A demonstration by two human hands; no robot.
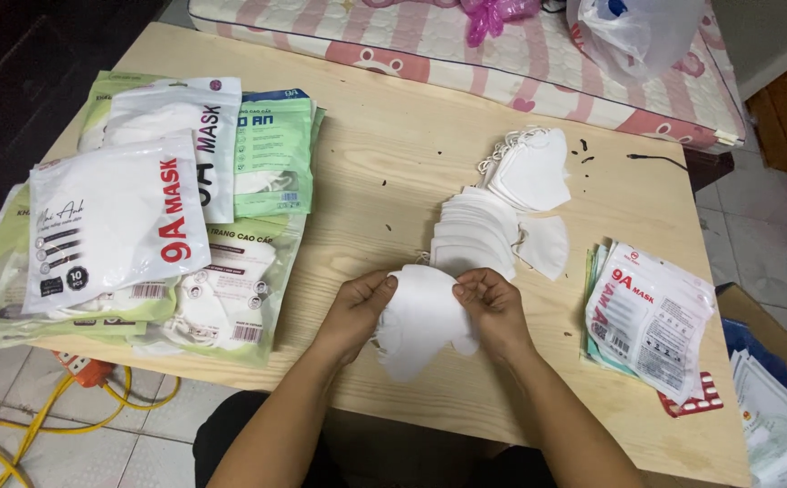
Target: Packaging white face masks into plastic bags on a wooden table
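Gripping a white mask stack (420,321), left hand (357,312), right hand (494,312)

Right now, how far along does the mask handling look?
Looks done: filled mask packs piled at the table's left. In hand: both hands, left and right, hold a stack of white masks. Left: loose masks behind them, flat pouches on the right.
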